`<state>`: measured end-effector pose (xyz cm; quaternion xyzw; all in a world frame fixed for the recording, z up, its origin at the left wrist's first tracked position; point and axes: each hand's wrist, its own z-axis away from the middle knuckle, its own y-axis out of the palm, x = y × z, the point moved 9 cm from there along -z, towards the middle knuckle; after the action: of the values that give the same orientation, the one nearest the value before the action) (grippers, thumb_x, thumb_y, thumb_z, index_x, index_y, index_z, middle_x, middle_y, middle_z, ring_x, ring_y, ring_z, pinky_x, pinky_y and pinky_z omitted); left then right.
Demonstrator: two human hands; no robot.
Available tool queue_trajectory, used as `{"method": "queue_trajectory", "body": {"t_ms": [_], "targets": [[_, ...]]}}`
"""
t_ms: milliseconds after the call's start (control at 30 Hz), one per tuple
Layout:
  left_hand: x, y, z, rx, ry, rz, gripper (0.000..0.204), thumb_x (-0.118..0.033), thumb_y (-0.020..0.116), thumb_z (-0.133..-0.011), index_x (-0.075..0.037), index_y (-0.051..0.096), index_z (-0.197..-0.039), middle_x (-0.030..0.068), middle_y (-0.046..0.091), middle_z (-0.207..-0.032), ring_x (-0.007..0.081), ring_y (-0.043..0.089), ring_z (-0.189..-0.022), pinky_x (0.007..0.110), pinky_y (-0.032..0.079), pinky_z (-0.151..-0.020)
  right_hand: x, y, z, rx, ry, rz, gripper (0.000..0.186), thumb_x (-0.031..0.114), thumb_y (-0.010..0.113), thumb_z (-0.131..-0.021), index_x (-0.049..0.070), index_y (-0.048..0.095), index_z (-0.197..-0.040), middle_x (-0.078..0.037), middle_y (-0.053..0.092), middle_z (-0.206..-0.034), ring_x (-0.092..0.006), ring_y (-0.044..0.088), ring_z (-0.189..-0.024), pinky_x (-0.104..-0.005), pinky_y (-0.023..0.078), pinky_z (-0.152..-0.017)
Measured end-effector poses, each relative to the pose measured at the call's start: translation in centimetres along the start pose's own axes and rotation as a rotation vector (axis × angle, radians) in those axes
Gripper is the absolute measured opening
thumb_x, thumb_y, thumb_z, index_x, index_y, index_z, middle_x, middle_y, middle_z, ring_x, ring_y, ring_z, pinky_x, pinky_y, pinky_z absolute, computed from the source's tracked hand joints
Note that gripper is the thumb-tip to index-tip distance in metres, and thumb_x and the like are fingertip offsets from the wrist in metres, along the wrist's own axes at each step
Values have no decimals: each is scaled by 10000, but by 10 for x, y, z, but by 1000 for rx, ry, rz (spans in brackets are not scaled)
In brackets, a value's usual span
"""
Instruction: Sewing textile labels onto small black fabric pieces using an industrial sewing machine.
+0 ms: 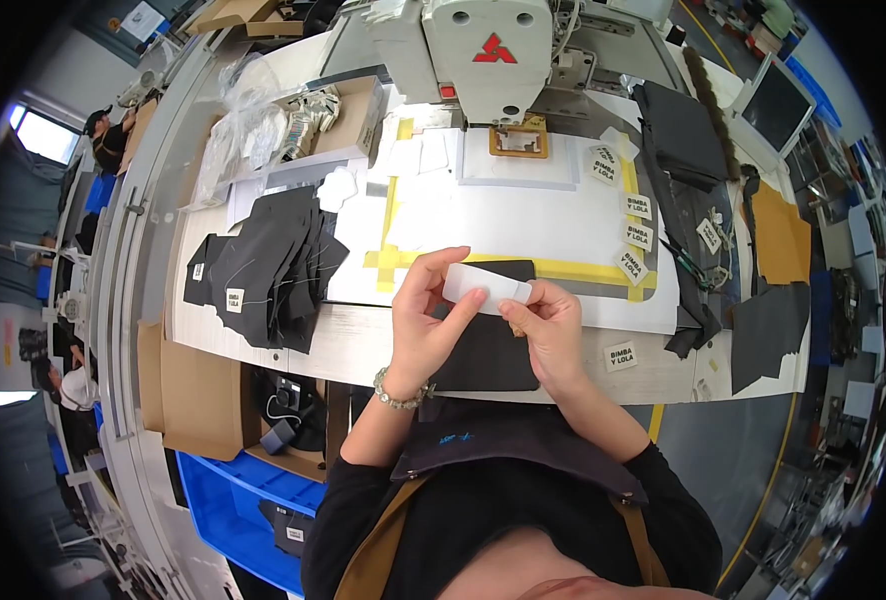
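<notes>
My left hand (pixel 433 320) and my right hand (pixel 543 335) pinch a small white rectangular piece (pixel 478 285) between them, above a black panel (pixel 478 365) at the table's front. A small brownish bit (pixel 519 330) shows under my right fingers; what it is I cannot make out. The sewing machine's head (pixel 488 60) is above, over a gold-coloured frame (pixel 518 140) on a white work board (pixel 553 235) edged with yellow tape. Printed white labels (pixel 637 237) lie along the board's right side, another (pixel 620 356) near my right hand. Stacked black pieces (pixel 283 260) lie to the left.
A box with plastic bags (pixel 348 125) sits back left. Scissors (pixel 683 265), black fabric (pixel 678 140) and a screen (pixel 768 105) are at right. Below left are a cardboard box (pixel 193 395) and a blue bin (pixel 233 520). Other people (pixel 113 140) work at far left.
</notes>
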<state>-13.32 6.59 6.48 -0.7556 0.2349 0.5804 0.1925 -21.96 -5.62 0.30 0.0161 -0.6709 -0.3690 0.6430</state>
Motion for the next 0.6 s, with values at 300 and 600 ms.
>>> {"method": "queue_trajectory", "body": {"t_ms": [300, 600], "targets": [[10, -5, 0, 53, -107, -192, 413, 8, 686, -863, -29, 582, -1261, -4, 570, -723, 60, 572, -605, 205, 465, -551, -2, 3, 3, 42, 5, 105, 290, 58, 772, -834, 75, 521, -688, 69, 480, -642, -9, 394, -570, -190, 313, -506], [20, -3, -6, 121, -171, -317, 388, 7, 669, -866, -65, 609, -1242, -6, 494, -628, 61, 509, -511, 217, 410, -486, -12, 10, 6, 200, 64, 278, 302, 134, 731, -889, 69, 468, -755, 63, 443, -657, -11, 363, -594, -200, 296, -512]]}}
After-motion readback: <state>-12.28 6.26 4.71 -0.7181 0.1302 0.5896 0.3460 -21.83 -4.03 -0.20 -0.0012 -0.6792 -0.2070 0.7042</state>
